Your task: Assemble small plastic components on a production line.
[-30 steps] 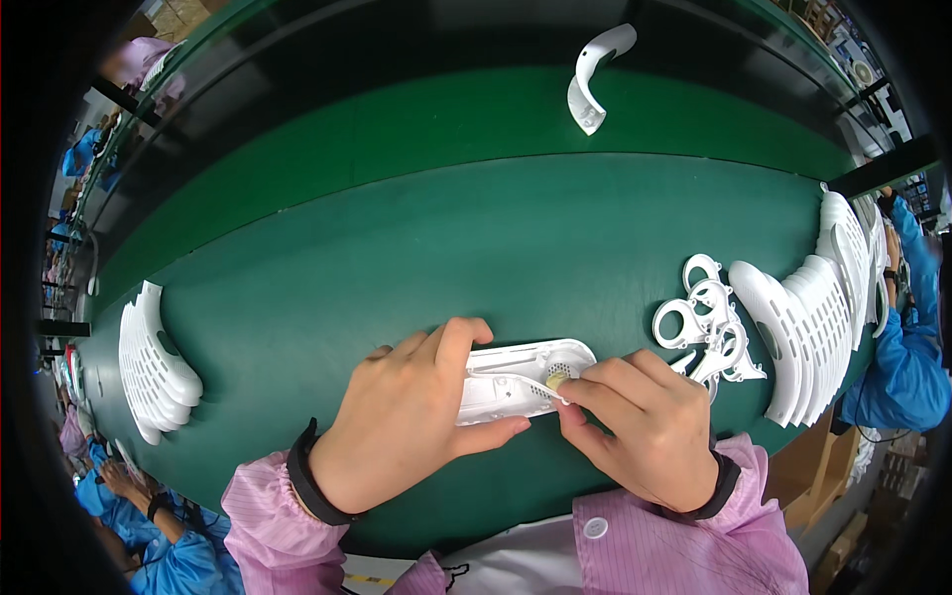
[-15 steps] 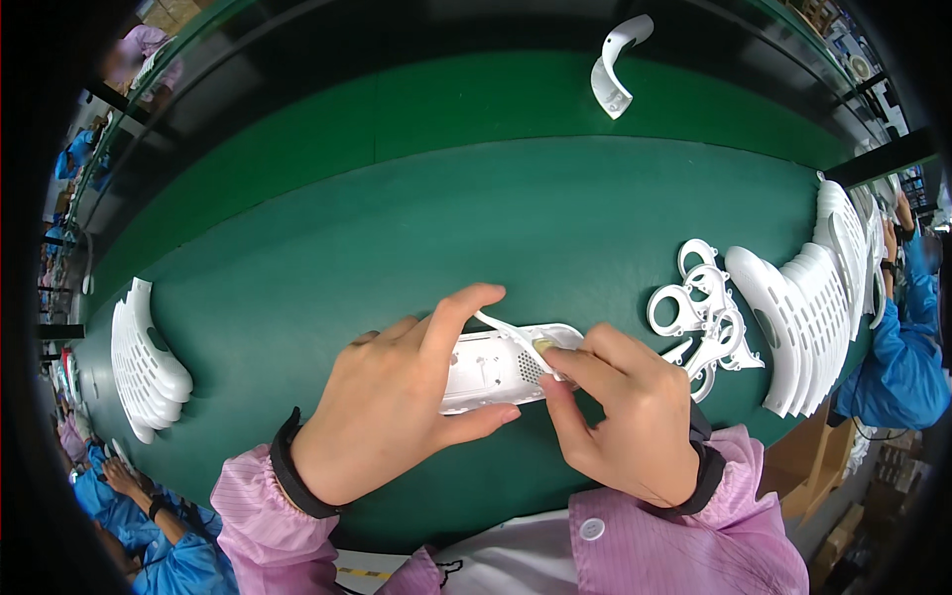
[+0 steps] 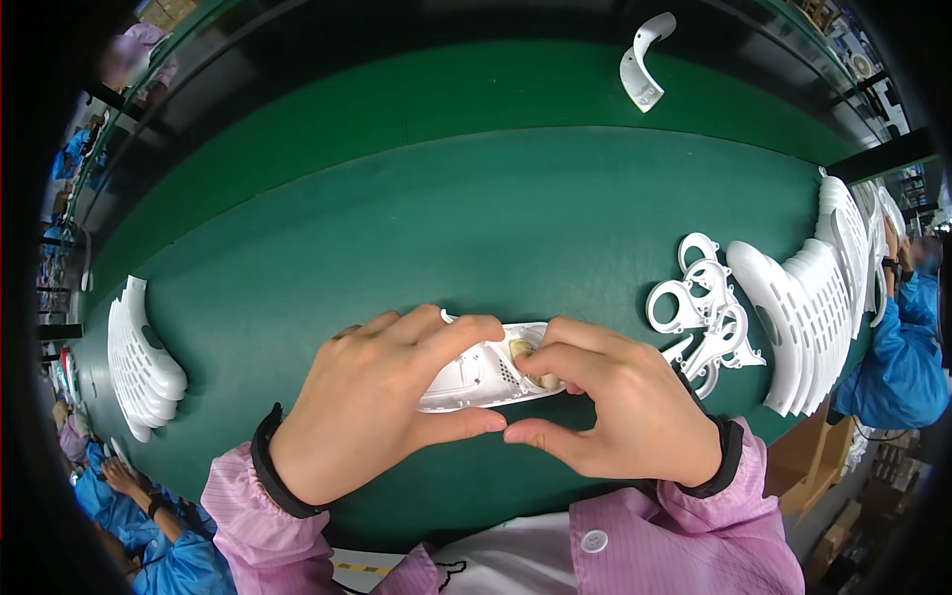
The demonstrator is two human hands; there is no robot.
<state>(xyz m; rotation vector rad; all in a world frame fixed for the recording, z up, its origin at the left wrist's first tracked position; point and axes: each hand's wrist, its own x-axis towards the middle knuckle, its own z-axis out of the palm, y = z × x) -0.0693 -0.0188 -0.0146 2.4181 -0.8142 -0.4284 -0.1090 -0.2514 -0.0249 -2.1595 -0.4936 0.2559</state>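
A long white plastic shell (image 3: 461, 388), hollow side up with a patch of small holes, lies between my hands on the green table. My left hand (image 3: 382, 402) curls around its left end, fingers over the far edge and thumb along the near side. Into the shell's right part press the bent fingers of my right hand (image 3: 630, 407); its thumb points at my left thumb. Pale yellow coverings (image 3: 520, 349) show at the right fingertips. A thin white plastic part's tip sticks out past my left fingers; the rest of it is mostly hidden.
White ringed plastic brackets (image 3: 709, 307) lie heaped to my right, beside rows of nested slotted white shells (image 3: 808, 307). Another nested stack (image 3: 142, 362) is at far left. A curved white piece (image 3: 643, 74) rests at the back. Co-workers in blue (image 3: 897, 342) sit at both sides.
My left index finger has come down from its raised position onto the shell. My right fingers now bend deeper into it, and the right thumb has moved left and nearer to me. The thin part is lower.
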